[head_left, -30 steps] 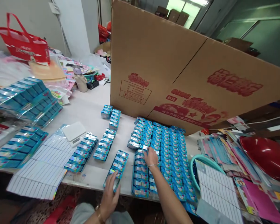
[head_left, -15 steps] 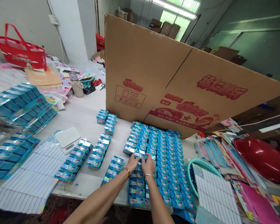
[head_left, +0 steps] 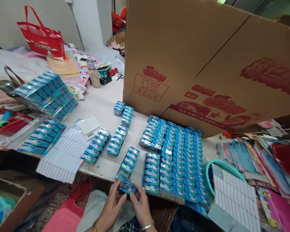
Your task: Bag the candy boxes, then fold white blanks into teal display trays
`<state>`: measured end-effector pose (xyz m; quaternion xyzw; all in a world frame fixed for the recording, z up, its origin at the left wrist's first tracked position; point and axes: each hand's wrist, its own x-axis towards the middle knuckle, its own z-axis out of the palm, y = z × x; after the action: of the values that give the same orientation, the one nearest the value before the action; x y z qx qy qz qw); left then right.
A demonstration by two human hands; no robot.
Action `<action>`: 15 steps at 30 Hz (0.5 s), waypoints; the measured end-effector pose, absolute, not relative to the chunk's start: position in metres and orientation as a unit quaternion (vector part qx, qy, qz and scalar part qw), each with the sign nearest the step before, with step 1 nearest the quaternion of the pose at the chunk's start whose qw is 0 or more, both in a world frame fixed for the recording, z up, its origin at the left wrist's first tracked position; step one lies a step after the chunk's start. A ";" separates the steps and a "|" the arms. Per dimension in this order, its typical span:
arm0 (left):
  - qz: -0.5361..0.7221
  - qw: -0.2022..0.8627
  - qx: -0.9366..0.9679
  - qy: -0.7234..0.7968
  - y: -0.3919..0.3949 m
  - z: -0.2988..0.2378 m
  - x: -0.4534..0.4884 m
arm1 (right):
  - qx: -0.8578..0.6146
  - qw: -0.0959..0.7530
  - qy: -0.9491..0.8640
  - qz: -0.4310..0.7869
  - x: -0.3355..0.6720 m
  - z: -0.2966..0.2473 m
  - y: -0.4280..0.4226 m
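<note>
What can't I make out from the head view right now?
Head view, all four:
Blue box: ends partly covered by the left hand and right hand; underside turned away.
Teal basin: contents partly hidden by the white sheet.
Red bowl: cut off by the picture's right edge.
Cardboard carton: smallest print too small and blurred to read.

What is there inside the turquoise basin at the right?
In the turquoise basin, something dark blue shows near the left rim. A white lined sheet lies across it, so whatever is underneath is hidden.

The white surface (head_left: 108,96) carries rows of blue packs (head_left: 180,155), a scale (head_left: 89,125), a beige bottle (head_left: 94,78), scissors (head_left: 120,76) and a cardboard carton (head_left: 174,48).
</note>
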<state>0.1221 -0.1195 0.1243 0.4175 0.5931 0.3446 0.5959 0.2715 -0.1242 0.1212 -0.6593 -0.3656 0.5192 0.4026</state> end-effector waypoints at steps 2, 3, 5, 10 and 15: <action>0.359 0.603 0.375 0.605 -0.111 0.107 0.116 | -0.661 0.401 -0.365 0.519 0.259 0.097 -0.120; 0.369 0.608 0.351 0.609 -0.104 0.099 0.115 | -0.664 0.401 -0.368 0.513 0.255 0.086 -0.116; 0.386 0.619 0.311 0.610 -0.089 0.085 0.115 | -0.667 0.405 -0.378 0.498 0.248 0.067 -0.106; 0.422 0.584 0.274 0.637 -0.072 0.054 0.120 | -0.680 0.392 -0.420 0.455 0.245 0.042 -0.102; 0.394 0.598 0.123 0.687 -0.079 0.038 0.132 | -0.737 0.345 -0.459 0.356 0.293 0.064 -0.067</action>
<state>0.1321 -0.0785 0.0376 0.1231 0.6869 0.3940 0.5982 0.2927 -0.0670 0.0644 -0.7368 -0.4590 0.3564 0.3455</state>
